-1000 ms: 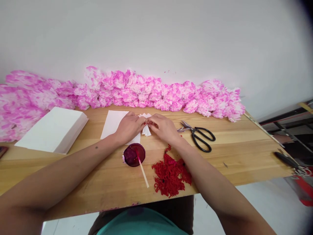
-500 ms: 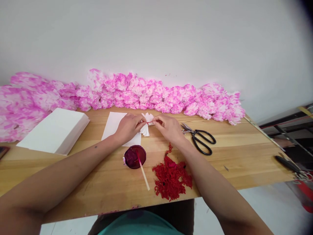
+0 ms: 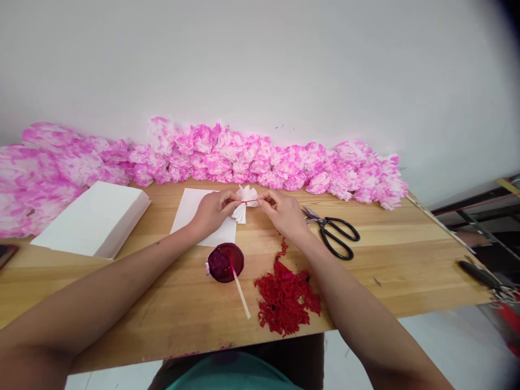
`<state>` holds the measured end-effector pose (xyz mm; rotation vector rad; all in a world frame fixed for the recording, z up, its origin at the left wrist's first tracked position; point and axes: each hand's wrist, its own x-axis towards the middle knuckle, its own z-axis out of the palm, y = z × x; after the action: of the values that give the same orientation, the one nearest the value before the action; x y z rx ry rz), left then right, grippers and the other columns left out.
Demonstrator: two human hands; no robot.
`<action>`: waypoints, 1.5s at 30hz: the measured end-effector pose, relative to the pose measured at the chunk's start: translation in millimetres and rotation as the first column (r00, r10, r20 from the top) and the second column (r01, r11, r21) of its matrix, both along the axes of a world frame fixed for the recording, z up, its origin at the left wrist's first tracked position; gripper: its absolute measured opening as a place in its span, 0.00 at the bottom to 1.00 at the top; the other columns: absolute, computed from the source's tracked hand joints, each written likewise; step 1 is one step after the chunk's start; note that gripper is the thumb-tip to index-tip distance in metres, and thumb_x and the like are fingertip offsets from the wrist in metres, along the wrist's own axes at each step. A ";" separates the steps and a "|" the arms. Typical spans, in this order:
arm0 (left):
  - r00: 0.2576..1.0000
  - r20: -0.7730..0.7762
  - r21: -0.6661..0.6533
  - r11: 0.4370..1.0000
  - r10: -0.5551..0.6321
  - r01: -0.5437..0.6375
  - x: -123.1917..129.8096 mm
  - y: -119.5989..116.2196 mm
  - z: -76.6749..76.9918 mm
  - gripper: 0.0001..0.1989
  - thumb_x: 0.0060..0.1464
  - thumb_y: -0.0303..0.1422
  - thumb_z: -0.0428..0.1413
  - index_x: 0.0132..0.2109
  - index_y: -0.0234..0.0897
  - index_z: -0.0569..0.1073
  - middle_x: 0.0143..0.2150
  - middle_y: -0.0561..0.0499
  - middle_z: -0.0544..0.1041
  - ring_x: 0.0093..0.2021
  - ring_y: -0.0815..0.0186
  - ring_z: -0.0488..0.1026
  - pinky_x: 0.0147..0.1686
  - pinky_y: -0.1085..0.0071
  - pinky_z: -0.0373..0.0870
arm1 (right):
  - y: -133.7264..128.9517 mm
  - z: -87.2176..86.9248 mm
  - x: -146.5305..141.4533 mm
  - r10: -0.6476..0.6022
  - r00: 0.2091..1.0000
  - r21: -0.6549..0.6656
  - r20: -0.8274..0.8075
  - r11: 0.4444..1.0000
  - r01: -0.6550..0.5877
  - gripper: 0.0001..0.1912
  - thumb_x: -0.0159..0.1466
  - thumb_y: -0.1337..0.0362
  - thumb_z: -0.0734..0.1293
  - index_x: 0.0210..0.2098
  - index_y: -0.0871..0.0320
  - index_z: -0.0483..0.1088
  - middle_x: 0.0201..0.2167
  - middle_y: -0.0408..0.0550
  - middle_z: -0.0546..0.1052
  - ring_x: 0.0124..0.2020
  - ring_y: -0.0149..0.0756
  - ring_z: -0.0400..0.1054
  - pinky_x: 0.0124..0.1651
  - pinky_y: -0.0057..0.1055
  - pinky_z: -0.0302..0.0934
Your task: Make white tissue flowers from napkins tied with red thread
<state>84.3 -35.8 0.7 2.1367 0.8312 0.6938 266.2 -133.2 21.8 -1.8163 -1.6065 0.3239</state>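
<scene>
A short red yarn (image 3: 249,201) crosses the pinched middle of a gathered white paper piece (image 3: 246,194). My left hand (image 3: 215,210) is closed, thumb and forefinger pinching one end of the yarn. On the other side my right hand (image 3: 281,212) pinches the opposite end, so the yarn runs straight between them. Under my left hand lies a flat white sheet (image 3: 188,210). Just below my right wrist is a tangled heap of red yarn (image 3: 284,300). Black-handled scissors (image 3: 335,235) rest to the right of my right hand.
A bowl of dark magenta liquid (image 3: 221,264) holds a pale stick (image 3: 242,297). A thick stack of white paper (image 3: 91,216) stands at left. Pink and white paper flowers (image 3: 244,154) line the wall. More black-handled scissors (image 3: 479,275) lie at the table's right edge.
My hands have moved slightly apart, and the red yarn over the white paper piece is now drawn straighter. The whole view has shifted a little.
</scene>
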 end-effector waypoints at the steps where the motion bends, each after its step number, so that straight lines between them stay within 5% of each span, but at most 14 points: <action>1: 1.000 0.030 -0.039 0.999 -0.005 0.006 0.0 -0.6 0.7 0.12 0.57 0.40 0.55 0.34 0.36 0.75 0.29 0.53 0.77 0.28 0.68 0.70 0.30 0.73 0.60 | 0.2 0.1 -0.4 0.000 0.998 0.007 -0.070 1.000 0.000 0.07 0.63 0.64 0.64 0.34 0.56 0.73 0.31 0.44 0.79 0.31 0.33 0.69 0.34 0.30 0.56; 7: 0.967 0.244 -0.362 0.919 -0.072 0.159 2.9 -4.8 3.5 0.12 0.54 0.40 0.57 0.33 0.34 0.72 0.31 0.52 0.75 0.32 0.68 0.72 0.36 0.71 0.69 | -0.3 0.9 -5.8 0.072 0.880 -0.004 -0.469 0.996 -0.084 0.08 0.62 0.60 0.63 0.34 0.58 0.70 0.28 0.43 0.75 0.28 0.31 0.69 0.30 0.28 0.61; 13: 0.927 0.372 -0.646 0.701 -0.056 0.302 2.8 -8.1 5.9 0.15 0.50 0.41 0.62 0.35 0.33 0.71 0.36 0.50 0.77 0.39 0.66 0.76 0.44 0.65 0.74 | 1.1 -2.2 -5.1 0.062 0.902 0.076 -0.426 0.997 -0.032 0.07 0.61 0.60 0.64 0.33 0.58 0.70 0.30 0.43 0.75 0.29 0.30 0.67 0.33 0.28 0.59; 19: 0.947 0.313 -0.620 0.741 -0.070 0.259 4.3 -8.3 3.7 0.15 0.47 0.41 0.64 0.34 0.33 0.74 0.35 0.50 0.78 0.37 0.66 0.76 0.46 0.63 0.74 | 3.2 -6.7 -5.6 0.073 0.854 0.051 -0.516 0.997 -0.055 0.08 0.61 0.58 0.64 0.34 0.57 0.67 0.31 0.43 0.75 0.31 0.32 0.68 0.35 0.29 0.60; 26: 0.975 0.165 -0.438 0.874 -0.151 0.209 9.5 -11.2 -6.7 0.14 0.50 0.42 0.60 0.31 0.33 0.76 0.32 0.49 0.79 0.34 0.64 0.75 0.39 0.67 0.71 | -1.0 -11.8 -21.2 0.079 0.897 0.031 -0.434 0.997 -0.073 0.05 0.64 0.61 0.60 0.34 0.55 0.64 0.32 0.41 0.74 0.31 0.31 0.68 0.36 0.29 0.60; 33: 0.979 0.148 -0.321 0.929 -0.142 0.183 7.9 -15.4 -5.4 0.12 0.53 0.40 0.57 0.32 0.34 0.74 0.28 0.52 0.75 0.30 0.67 0.71 0.31 0.73 0.65 | -2.4 -10.0 -19.6 0.065 0.973 0.062 -0.220 0.997 -0.053 0.05 0.65 0.64 0.58 0.35 0.55 0.64 0.31 0.42 0.73 0.28 0.31 0.67 0.36 0.30 0.58; 37: 0.996 0.049 -0.014 0.997 -0.077 0.078 1.4 -18.0 8.8 0.12 0.58 0.37 0.53 0.30 0.35 0.72 0.24 0.54 0.71 0.26 0.69 0.66 0.28 0.73 0.59 | -1.8 -5.9 -14.6 0.047 0.984 0.115 -0.170 0.993 -0.028 0.05 0.66 0.64 0.59 0.36 0.55 0.65 0.34 0.44 0.74 0.29 0.32 0.67 0.38 0.31 0.59; 39: 0.995 -0.031 0.264 0.960 -0.090 0.095 -2.3 -20.3 14.7 0.13 0.61 0.37 0.51 0.31 0.36 0.74 0.26 0.51 0.74 0.28 0.67 0.67 0.30 0.70 0.59 | -2.0 -5.0 -13.7 0.034 0.994 0.144 -0.106 0.989 -0.019 0.04 0.66 0.64 0.60 0.36 0.55 0.66 0.36 0.46 0.74 0.35 0.35 0.68 0.41 0.32 0.59; 41: 0.987 -0.101 0.489 0.858 -0.127 0.160 -5.0 -22.6 17.8 0.15 0.63 0.37 0.49 0.32 0.38 0.75 0.30 0.49 0.76 0.32 0.65 0.68 0.35 0.68 0.60 | -2.8 -4.8 -14.8 0.033 0.998 0.154 -0.051 0.988 -0.025 0.04 0.66 0.64 0.60 0.35 0.54 0.66 0.36 0.47 0.75 0.39 0.38 0.68 0.43 0.33 0.58; 43: 0.978 -0.121 0.592 0.778 -0.172 0.210 -6.2 -23.8 18.5 0.14 0.64 0.36 0.48 0.34 0.40 0.76 0.37 0.48 0.79 0.39 0.62 0.70 0.41 0.66 0.61 | -3.9 -4.9 -17.3 0.049 0.998 0.144 -0.025 0.989 -0.045 0.05 0.66 0.64 0.60 0.34 0.54 0.66 0.35 0.47 0.75 0.39 0.39 0.68 0.42 0.33 0.58; 45: 0.968 -0.099 0.605 0.758 -0.230 0.243 -5.8 -23.1 18.0 0.13 0.64 0.35 0.48 0.37 0.42 0.76 0.45 0.50 0.79 0.48 0.61 0.70 0.49 0.64 0.60 | -4.7 -5.2 -19.6 0.073 0.997 0.124 -0.017 0.990 -0.070 0.05 0.67 0.65 0.59 0.35 0.54 0.66 0.35 0.47 0.75 0.38 0.39 0.68 0.41 0.33 0.58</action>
<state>78.5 -58.9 18.7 2.7734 0.3368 0.8964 246.5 -138.0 16.7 -1.6605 -1.6428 0.2691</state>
